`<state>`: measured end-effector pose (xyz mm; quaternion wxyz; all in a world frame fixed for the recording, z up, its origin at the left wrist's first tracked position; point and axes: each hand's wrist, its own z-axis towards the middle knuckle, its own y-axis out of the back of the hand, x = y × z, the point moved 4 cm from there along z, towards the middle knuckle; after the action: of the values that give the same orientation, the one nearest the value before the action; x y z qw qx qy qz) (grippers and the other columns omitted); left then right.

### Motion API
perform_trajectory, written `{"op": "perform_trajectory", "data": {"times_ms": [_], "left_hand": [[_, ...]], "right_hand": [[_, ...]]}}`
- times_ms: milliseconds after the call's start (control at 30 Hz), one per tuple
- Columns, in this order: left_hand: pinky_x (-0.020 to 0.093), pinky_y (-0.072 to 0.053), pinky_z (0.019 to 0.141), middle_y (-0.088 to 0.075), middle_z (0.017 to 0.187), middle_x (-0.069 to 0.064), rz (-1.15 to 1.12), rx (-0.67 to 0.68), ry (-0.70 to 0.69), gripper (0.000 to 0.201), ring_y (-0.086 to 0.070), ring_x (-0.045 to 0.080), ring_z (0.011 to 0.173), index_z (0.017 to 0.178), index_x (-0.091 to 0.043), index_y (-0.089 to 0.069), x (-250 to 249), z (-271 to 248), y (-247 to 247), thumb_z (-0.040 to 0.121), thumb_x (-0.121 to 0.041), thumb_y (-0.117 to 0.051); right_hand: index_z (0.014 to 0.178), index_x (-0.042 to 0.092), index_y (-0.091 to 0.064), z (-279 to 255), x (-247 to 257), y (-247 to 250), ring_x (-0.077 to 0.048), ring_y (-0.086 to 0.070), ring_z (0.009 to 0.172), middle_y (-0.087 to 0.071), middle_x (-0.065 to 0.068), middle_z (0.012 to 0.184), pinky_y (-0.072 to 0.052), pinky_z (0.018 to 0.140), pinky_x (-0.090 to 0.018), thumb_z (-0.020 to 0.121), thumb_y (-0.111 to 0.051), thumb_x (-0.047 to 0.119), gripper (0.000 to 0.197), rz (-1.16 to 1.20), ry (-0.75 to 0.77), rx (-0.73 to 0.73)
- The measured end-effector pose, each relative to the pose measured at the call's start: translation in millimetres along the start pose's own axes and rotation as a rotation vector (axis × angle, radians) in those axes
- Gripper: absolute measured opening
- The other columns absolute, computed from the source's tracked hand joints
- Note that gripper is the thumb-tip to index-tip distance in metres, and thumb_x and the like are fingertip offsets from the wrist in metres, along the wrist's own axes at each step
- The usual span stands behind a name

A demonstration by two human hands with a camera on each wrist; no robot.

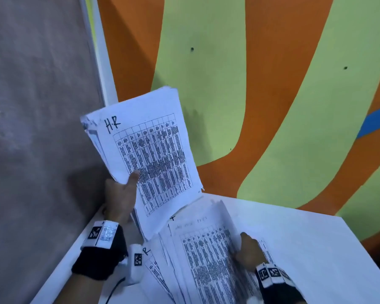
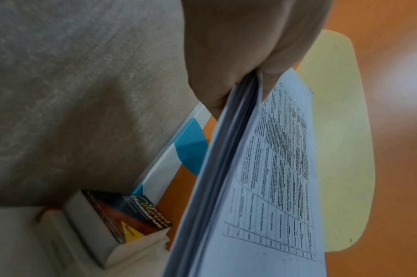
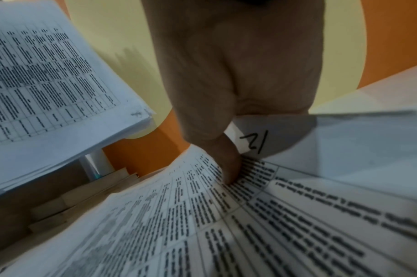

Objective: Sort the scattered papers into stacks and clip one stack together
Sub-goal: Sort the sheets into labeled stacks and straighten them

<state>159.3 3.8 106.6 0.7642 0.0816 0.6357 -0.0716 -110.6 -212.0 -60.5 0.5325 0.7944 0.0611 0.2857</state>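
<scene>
Held stack of papers (image 1: 149,154): raised off the table, tilted, top sheet a printed grid table with "H.R" handwritten at its upper left corner. Sits at about 10 o'clock from the loose papers. Its lower corner overlaps the far edge of the loose pile in the head view.

Left hand (image 1: 121,198): grip clenched on the held stack at its lower left edge, thumb on the front sheet, fingers behind. Left wrist view confirms several sheets pinched together (image 2: 247,168).

Loose papers (image 1: 208,262): fanned, overlapping sheets lying on the white table (image 1: 327,249), all printed with similar grids. One sheet at 8 o'clock of the pile shows a handwritten "R".

Right hand (image 1: 250,249): on the right edge of the loose pile. Right wrist view shows the thumb (image 3: 229,168) pressed onto the printed top sheet, which bows upward; the other fingers go under it. Grip grasping that sheet. A sheet below carries a handwritten mark near the thumb.

Surroundings: books (image 2: 122,224) stacked at the table's left end, against the grey wall (image 1: 35,106). Orange and green painted wall (image 1: 272,84) at 12 o'clock.
</scene>
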Motion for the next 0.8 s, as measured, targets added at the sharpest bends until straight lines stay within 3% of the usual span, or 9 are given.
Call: {"op": "perform_trajectory", "data": {"times_ms": [67, 167, 200, 300, 467, 600, 667, 733, 800], "left_hand": [[0.029, -0.028, 0.052, -0.033, 0.043, -0.006, -0.045, 0.014, 0.055, 0.050, -0.029, 0.011, 0.046, 0.055, -0.018, -0.029, 0, 1, -4, 0.083, -0.023, -0.071], [0.027, -0.030, 0.055, -0.033, 0.040, -0.016, -0.110, 0.052, 0.156, 0.048, -0.027, 0.013, 0.048, 0.057, -0.019, -0.033, 15, 9, -7, 0.080, -0.023, -0.074], [0.028, -0.032, 0.057, -0.037, 0.047, -0.012, -0.144, 0.050, 0.192, 0.041, -0.031, 0.013, 0.052, 0.060, -0.018, -0.039, 20, 13, -7, 0.080, -0.023, -0.074], [0.030, -0.031, 0.052, -0.034, 0.053, -0.003, -0.173, 0.020, 0.304, 0.036, -0.028, 0.015, 0.054, 0.073, -0.011, -0.042, 33, 18, -7, 0.080, -0.027, -0.074], [0.037, -0.041, 0.065, -0.058, 0.068, 0.022, -0.089, 0.036, 0.236, 0.057, -0.060, 0.033, 0.068, 0.088, 0.006, -0.057, 40, 20, -20, 0.070, -0.044, -0.078], [0.038, -0.042, 0.098, -0.060, 0.115, 0.003, -0.083, 0.231, 0.065, 0.044, -0.058, 0.024, 0.111, 0.119, -0.002, -0.058, 15, -11, -61, 0.080, -0.016, -0.073], [0.032, -0.045, 0.092, -0.063, 0.117, -0.001, -0.112, 0.418, 0.058, 0.040, -0.061, 0.019, 0.107, 0.120, -0.006, -0.058, 6, -35, -82, 0.082, -0.011, -0.070], [0.023, -0.052, 0.079, -0.070, 0.103, -0.011, -0.204, 0.622, 0.103, 0.036, -0.067, 0.010, 0.095, 0.116, -0.011, -0.062, -4, -59, -99, 0.082, -0.002, -0.068], [0.018, -0.055, 0.070, -0.075, 0.094, -0.011, -0.271, 0.782, 0.152, 0.033, -0.070, 0.009, 0.093, 0.108, -0.012, -0.066, -7, -76, -111, 0.078, 0.002, -0.068]], "right_hand": [[0.112, 0.009, -0.041, -7, 5, 11, -0.030, -0.063, 0.092, -0.063, -0.013, 0.103, -0.053, 0.079, -0.037, 0.082, -0.066, 0.019, 0.041, 0.066, 0.024, -0.017], [0.104, 0.011, -0.057, -22, 9, 54, -0.027, -0.064, 0.094, -0.066, -0.011, 0.098, -0.046, 0.069, -0.028, 0.081, -0.066, 0.013, 0.025, 0.114, 0.108, -0.103], [0.088, 0.016, -0.061, -29, 6, 77, -0.022, -0.066, 0.083, -0.068, -0.005, 0.086, -0.045, 0.062, -0.026, 0.079, -0.066, 0.009, 0.012, 0.139, 0.146, -0.160], [0.054, 0.023, -0.054, -53, -14, 155, 0.004, -0.050, 0.042, -0.056, 0.009, 0.043, -0.036, 0.042, -0.013, 0.074, -0.070, 0.000, 0.035, 0.243, 0.167, -0.341], [0.051, 0.006, -0.058, -84, -39, 255, 0.000, -0.044, 0.032, -0.052, 0.004, 0.036, -0.038, 0.037, -0.020, 0.073, -0.074, -0.003, 0.029, 0.539, 0.120, -0.576], [0.065, 0.002, -0.058, -68, -25, 241, -0.021, -0.051, 0.053, -0.061, -0.010, 0.056, -0.045, 0.045, -0.025, 0.062, -0.082, 0.006, 0.025, 1.013, 0.116, -0.369], [0.077, -0.004, -0.062, -59, -11, 215, -0.024, -0.062, 0.076, -0.069, -0.018, 0.084, -0.050, 0.074, -0.028, 0.067, -0.078, 0.013, 0.025, 1.147, 0.109, -0.210], [0.086, -0.017, -0.061, -50, -5, 190, -0.025, -0.063, 0.097, -0.067, -0.022, 0.096, -0.039, 0.100, -0.034, 0.081, -0.068, 0.011, 0.030, 1.186, 0.102, -0.089], [0.095, -0.021, -0.062, -44, -5, 168, -0.017, -0.063, 0.097, -0.068, -0.016, 0.100, -0.036, 0.107, -0.038, 0.084, -0.067, 0.009, 0.032, 1.166, 0.071, -0.013]]}}
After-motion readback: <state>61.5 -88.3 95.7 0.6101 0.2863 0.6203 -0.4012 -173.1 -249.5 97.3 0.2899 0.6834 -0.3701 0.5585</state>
